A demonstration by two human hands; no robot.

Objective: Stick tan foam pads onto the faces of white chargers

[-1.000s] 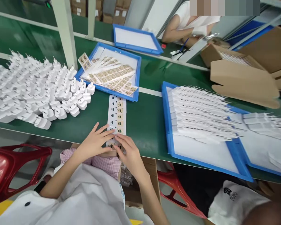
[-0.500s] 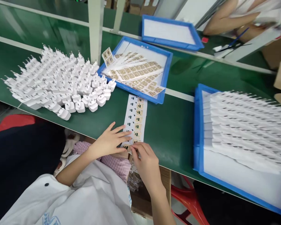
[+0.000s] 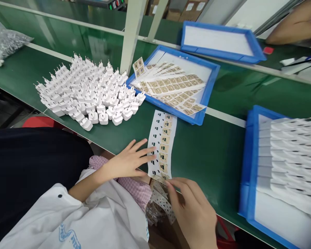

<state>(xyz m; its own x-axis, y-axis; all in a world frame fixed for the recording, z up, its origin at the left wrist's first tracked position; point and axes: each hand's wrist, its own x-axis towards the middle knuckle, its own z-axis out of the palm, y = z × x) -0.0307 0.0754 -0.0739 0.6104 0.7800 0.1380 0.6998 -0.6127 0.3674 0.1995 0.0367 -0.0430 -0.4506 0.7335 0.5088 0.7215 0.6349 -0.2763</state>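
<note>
A white sticker sheet (image 3: 174,133) lies on the green table, with a column of tan stickers along its right side and bare, cut-out places on its left. My left hand (image 3: 129,160) is open, fingers spread, its fingertips resting on the left edge of the sheet. At the sheet's near end, my right hand (image 3: 193,211) pinches the edge of a tan sticker (image 3: 159,178) between thumb and forefinger. That sticker looks partly lifted; how far it is off the backing I cannot tell.
Many white plug adapters (image 3: 93,93) stand grouped at the left. A blue tray (image 3: 200,119) of sticker sheets is beyond my hands. Another blue tray (image 3: 248,173) at right holds rows of white adapters. Farther back are a blue tray (image 3: 259,57), a post (image 3: 131,38) and a person's arm (image 3: 295,29).
The view has shifted left, so things sit farther right. My right hand has moved toward me and away from my left hand, still pinching. My left hand stays spread on the sheet.
</note>
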